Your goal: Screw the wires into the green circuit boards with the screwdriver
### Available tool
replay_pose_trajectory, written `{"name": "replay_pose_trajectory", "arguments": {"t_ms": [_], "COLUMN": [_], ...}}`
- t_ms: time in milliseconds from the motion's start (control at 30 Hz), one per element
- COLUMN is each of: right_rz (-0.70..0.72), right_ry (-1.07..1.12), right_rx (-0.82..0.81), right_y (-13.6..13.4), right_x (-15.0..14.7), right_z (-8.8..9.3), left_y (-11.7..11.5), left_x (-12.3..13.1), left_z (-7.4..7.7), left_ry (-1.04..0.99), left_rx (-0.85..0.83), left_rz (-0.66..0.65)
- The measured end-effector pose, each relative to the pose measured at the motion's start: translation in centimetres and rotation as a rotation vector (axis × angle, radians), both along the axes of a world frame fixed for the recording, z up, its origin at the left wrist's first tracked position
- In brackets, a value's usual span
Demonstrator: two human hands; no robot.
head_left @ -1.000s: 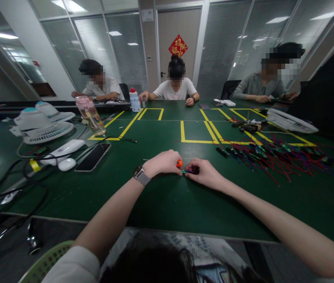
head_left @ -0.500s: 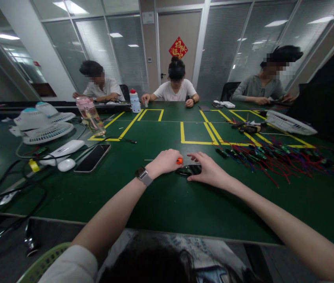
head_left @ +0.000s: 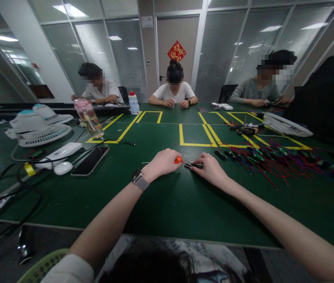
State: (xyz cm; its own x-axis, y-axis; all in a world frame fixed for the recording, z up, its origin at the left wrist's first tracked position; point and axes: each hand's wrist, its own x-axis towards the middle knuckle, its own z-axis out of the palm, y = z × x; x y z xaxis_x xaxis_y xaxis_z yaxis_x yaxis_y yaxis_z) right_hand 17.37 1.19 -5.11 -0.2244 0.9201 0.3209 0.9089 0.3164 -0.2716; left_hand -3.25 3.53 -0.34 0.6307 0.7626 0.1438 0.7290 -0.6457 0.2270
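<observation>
Over the middle of the green table [head_left: 155, 208], my left hand [head_left: 163, 162] is closed around an orange-handled screwdriver [head_left: 178, 160]. Its orange end pokes out on the right of the fist, and a thin pale shaft shows on the left. Just to the right, my right hand [head_left: 210, 168] pinches a small black part [head_left: 191, 165] between thumb and fingers, low over the tabletop. A thin wire or strand seems to run between the two hands; its ends are hidden. The black part's exact kind is too small to make out.
On the right lie several circuit boards with red and blue wires [head_left: 258, 161]. At left are a phone [head_left: 90, 161], a white mouse [head_left: 63, 168], cables, white fans [head_left: 41, 131] and a tilted bottle [head_left: 89, 120]. Yellow tape marks the table. Three people sit across.
My right hand has closed from a spread grip to a pinch on the black part, which now appears narrower. The left hand keeps its hold. Across the table, a person's hands came together.
</observation>
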Motion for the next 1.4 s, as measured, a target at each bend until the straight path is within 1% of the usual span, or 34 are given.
{"name": "replay_pose_trajectory", "arguments": {"t_ms": [167,267,367,467,500,600,733,833,933,1033,1100,1167,1233,1267,1300,1333,1400], "right_rz": [-0.251,-0.353,-0.419,-0.455,-0.467,-0.468,-0.424,-0.407,-0.382,-0.334,-0.3,-0.268,-0.24,-0.227,-0.214,-0.203,-0.188], "right_ry": [-0.2,-0.312,-0.39,-0.398,-0.396,-0.421,-0.456,-0.461,-0.445,-0.405,-0.383,-0.362,-0.328,-0.309,-0.289,-0.27,-0.235], "right_rx": [0.051,0.088,0.087,0.079,0.079,0.085,0.115,0.162,0.245,0.314,0.335,0.341,0.337,0.333,0.328,0.323,0.315], "right_y": [1.8,2.4,2.6,2.8,2.9,2.9,2.7,2.5,2.4,2.2,2.0,1.8,1.7,1.7,1.7,1.8,1.9], "right_x": [3.4,4.8,5.6,6.0,6.1,6.3,6.4,6.4,6.3,5.9,5.6,5.4,5.2,5.1,5.0,5.0,4.9], "right_z": [0.2,0.0,-0.1,-0.1,-0.1,-0.1,-0.3,-0.4,-0.4,-0.2,0.1,0.3,0.5,0.5,0.5,0.5,0.3], "left_y": [-0.9,-1.4,-1.5,-1.3,-1.2,-0.9,-0.8,-0.9,-1.2,-1.1,-0.8,-0.1,0.8,1.2,1.6,1.9,2.2], "left_x": [0.7,1.0,1.0,1.0,1.0,1.3,2.2,2.7,2.7,2.2,1.3,-0.1,-2.3,-3.7,-5.4,-7.2,-11.3], "left_z": [-0.3,-0.3,-0.2,-0.3,-0.5,-1.7,-4.0,-5.1,-5.2,-4.2,-2.8,-1.0,0.8,1.6,2.3,2.7,2.9], "left_ry": [0.008,-0.016,-0.063,-0.153,-0.176,-0.174,-0.027,-0.043,-0.039,-0.005,0.018,0.075,0.181,0.236,0.26,0.28,0.321], "left_rx": [0.136,0.186,0.261,0.352,0.36,0.33,0.194,0.169,0.174,0.211,0.254,0.247,0.181,0.123,0.098,0.084,0.049], "left_rz": [0.012,0.053,0.067,0.08,0.065,-0.043,-0.207,-0.2,-0.197,-0.186,-0.128,-0.019,0.169,0.32,0.418,0.508,0.721]}}
